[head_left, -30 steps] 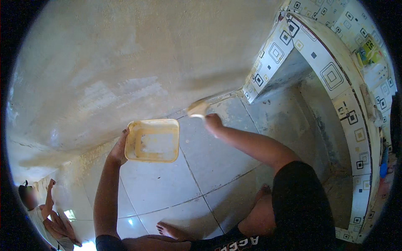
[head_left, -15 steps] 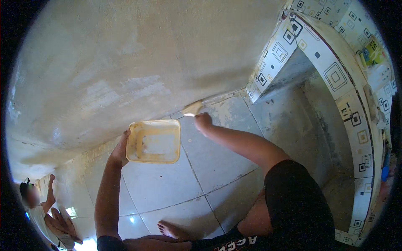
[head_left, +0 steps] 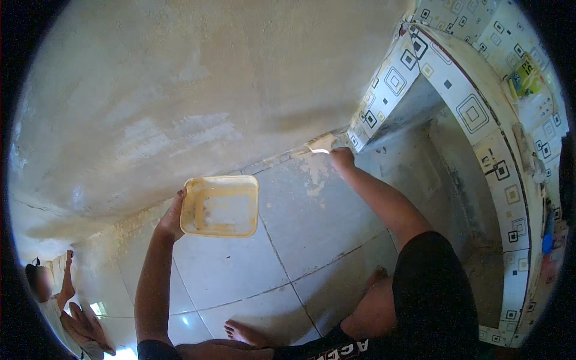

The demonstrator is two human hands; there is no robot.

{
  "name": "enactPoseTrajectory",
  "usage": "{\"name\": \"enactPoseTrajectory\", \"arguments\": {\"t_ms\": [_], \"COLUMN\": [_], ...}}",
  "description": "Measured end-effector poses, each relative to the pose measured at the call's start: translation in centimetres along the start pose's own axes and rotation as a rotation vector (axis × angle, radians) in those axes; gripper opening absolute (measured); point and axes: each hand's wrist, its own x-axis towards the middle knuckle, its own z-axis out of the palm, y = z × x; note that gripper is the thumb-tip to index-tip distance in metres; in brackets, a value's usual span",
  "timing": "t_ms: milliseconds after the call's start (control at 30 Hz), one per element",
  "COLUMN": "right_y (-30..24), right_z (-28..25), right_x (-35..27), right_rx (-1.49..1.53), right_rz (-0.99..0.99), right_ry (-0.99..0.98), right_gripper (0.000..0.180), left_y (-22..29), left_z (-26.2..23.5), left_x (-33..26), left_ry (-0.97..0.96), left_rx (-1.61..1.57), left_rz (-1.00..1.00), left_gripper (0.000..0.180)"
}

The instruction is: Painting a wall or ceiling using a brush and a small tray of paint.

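Observation:
My left hand (head_left: 173, 217) grips the left side of a shallow, rectangular plastic tub (head_left: 223, 230). It is held out over the floor near the wall, with its open top facing up. Cream-yellow residue coats the inside; its bottom looks pale. In my right hand (head_left: 343, 158) is a wide, flat brush (head_left: 322, 144), cream-coloured with a bright pale edge. The brush lies along the seam where the plastered wall (head_left: 240, 72) meets the floor, close to the tiled corner. My fingers hide its handle.
Grey floor tiles (head_left: 234, 270) carry cream stains near the wall. To the right stands a patterned tiled ledge (head_left: 474, 114) around a recess, with a yellow-green packet (head_left: 528, 78) on top. Another person (head_left: 66, 318) sits at the far left, an arm raised toward the wall.
My right hand has moved the brush to the right along the wall's base, closer to the tiled corner. My left hand holds the tub in nearly the same place.

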Motion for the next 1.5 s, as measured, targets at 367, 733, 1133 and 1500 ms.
{"name": "enactPoseTrajectory", "arguments": {"t_ms": [367, 733, 1133, 1500], "right_y": [-12.2, -1.0, -9.8, -6.1], "right_z": [4.6, -1.9, 2.1, -5.6], "right_x": [-2.6, 0.2, -3.6, -2.8], "right_rx": [0.313, -0.05, 0.196, -0.169], "right_rz": [0.391, 0.12, 0.081, -0.067], "right_ry": [-0.271, -0.049, -0.063, -0.237], "right_gripper": [0.02, 0.021, 0.017, 0.025], "left_y": [0.2, -0.4, 0.6, 0.1], "left_z": [1.6, 1.1, 3.1, 3.0], "left_x": [0.8, 1.4, 2.1, 2.3], "left_ry": [-0.032, -0.033, -0.076, 0.012], "left_rx": [0.051, 0.057, 0.247, -0.046], "left_rz": [-0.058, -0.015, 0.116, -0.009], "left_gripper": [0.07, 0.068, 0.066, 0.067]}}
